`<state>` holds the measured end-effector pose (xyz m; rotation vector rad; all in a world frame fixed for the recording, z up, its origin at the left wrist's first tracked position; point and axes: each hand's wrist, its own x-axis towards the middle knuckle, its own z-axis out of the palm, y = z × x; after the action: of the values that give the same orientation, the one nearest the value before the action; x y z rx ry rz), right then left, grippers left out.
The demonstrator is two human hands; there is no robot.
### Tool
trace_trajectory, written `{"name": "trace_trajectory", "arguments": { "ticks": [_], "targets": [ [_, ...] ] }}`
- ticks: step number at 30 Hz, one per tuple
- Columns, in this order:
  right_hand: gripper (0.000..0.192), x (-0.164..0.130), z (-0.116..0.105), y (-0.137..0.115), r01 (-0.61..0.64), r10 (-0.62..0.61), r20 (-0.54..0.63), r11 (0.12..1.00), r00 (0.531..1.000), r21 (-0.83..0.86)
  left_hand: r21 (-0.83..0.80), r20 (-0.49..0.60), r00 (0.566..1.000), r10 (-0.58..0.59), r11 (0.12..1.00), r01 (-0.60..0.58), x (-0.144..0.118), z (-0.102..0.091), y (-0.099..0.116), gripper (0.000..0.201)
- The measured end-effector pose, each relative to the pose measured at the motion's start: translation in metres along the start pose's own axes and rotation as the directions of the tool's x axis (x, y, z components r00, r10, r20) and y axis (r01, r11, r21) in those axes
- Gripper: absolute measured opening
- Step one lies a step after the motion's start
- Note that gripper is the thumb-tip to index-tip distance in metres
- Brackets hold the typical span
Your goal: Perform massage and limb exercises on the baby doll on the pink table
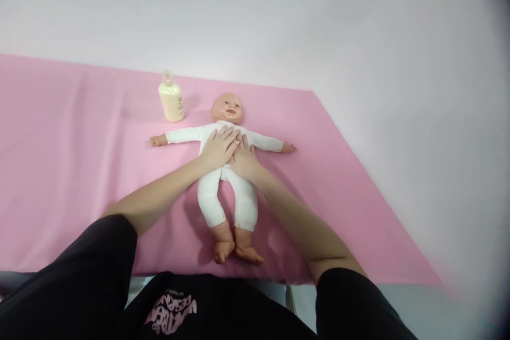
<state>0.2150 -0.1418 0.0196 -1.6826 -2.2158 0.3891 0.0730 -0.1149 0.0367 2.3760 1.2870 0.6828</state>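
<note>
Hands rest side by side on a baby doll (pixel 223 170) that lies on its back on a pink sheet (pixel 79 170). The left hand (pixel 218 147) lies flat on the doll's chest, palm down, its fingers (pixel 227 135) spread and pointing toward the doll's head; its grip is apart, clamped on nothing, only pressing on the cloth of the white bodysuit (pixel 243 202). The right hand (pixel 244 159) lies just beside it, touching it, palm down over the doll's belly, fingers loosely extended; its grip is likewise apart and holds nothing. Both forearms are bare and reach in from the lower edge of the view, out of short black sleeves (pixel 99 276). The doll is near the middle of the sheet, head toward the far wall, arms stretched straight out to either side, legs together and pointing toward the person, with bare feet (pixel 235 252) close to the near edge of the sheet. The suit covers its trunk, arms and legs, leaving the head, hands and feet bare. A small cream bottle (pixel 171 98) with a clear cap stands upright on the sheet, near the doll's head on the left and apart from it, beyond the outstretched arm. The sheet covers the surface from the left edge to a slanting edge on the right, where a pale wall (pixel 398 64) begins. At the bottom, the person's black top with a pink print (pixel 171 311) shows.
</note>
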Motion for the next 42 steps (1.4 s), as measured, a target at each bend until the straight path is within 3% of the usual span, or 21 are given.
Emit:
{"name": "trace_trajectory", "arguments": {
  "ticks": [5, 9, 12, 16, 19, 23, 27, 31, 33, 36, 39, 42],
  "targets": [
    [0.076, -0.026, 0.010, -0.027, 0.041, -0.041, -0.048, 0.999, 0.998, -0.016, 0.042, 0.013, 1.000, 0.013, 0.999, -0.014, 0.001, -0.006, -0.008, 0.057],
    [0.076, -0.025, -0.006, -0.036, 0.074, -0.063, 0.120, 0.993, 0.991, -0.091, 0.090, -0.066, 0.992, -0.112, 0.989, 0.118, 0.000, -0.004, -0.013, 0.059],
    [0.084, -0.006, -0.021, -0.019, 0.207, -0.197, 0.221, 0.978, 0.955, -0.022, 0.083, -0.104, 0.978, -0.178, 0.979, 0.187, 0.001, -0.002, -0.016, 0.061],
    [0.084, 0.017, -0.026, 0.017, 0.279, -0.286, 0.133, 0.958, 0.949, 0.070, 0.061, -0.126, 0.984, -0.125, 0.989, 0.134, 0.003, 0.003, -0.019, 0.059],
    [0.074, 0.024, -0.021, 0.032, 0.222, -0.230, 0.062, 0.968, 0.971, 0.114, 0.045, -0.135, 0.987, -0.089, 0.994, 0.096, 0.006, 0.007, -0.024, 0.057],
    [0.073, 0.022, -0.015, 0.030, 0.069, -0.071, 0.016, 0.991, 0.997, 0.112, 0.005, -0.172, 0.985, -0.030, 1.000, 0.031, 0.009, 0.007, -0.036, 0.055],
    [0.078, 0.007, -0.013, 0.008, -0.131, 0.131, 0.004, 0.991, 0.991, 0.018, -0.087, -0.252, 0.967, 0.045, 0.994, -0.069, 0.010, 0.000, -0.052, 0.057],
    [0.080, -0.016, -0.010, -0.026, -0.172, 0.172, -0.013, 0.977, 0.985, -0.124, -0.145, -0.306, 0.952, 0.019, 0.987, -0.067, 0.008, -0.001, -0.061, 0.064],
    [0.081, -0.024, -0.011, -0.040, -0.132, 0.137, 0.016, 0.976, 0.991, -0.174, -0.126, -0.295, 0.955, 0.013, 0.991, -0.052, 0.007, 0.001, -0.061, 0.065],
    [0.077, -0.023, -0.016, -0.046, 0.073, -0.056, 0.109, 0.984, 0.992, -0.164, -0.096, -0.255, 0.967, 0.017, 0.994, -0.043, 0.006, 0.003, -0.058, 0.067],
    [0.066, -0.007, -0.023, -0.031, 0.250, -0.237, 0.147, 0.966, 0.960, -0.072, -0.108, -0.220, 0.975, 0.027, 0.993, -0.052, 0.004, 0.003, -0.054, 0.068],
    [0.060, 0.010, -0.027, -0.009, 0.250, -0.247, 0.104, 0.968, 0.964, -0.018, -0.108, -0.199, 0.978, 0.066, 0.990, -0.088, 0.003, 0.004, -0.049, 0.066]
  ]
}}
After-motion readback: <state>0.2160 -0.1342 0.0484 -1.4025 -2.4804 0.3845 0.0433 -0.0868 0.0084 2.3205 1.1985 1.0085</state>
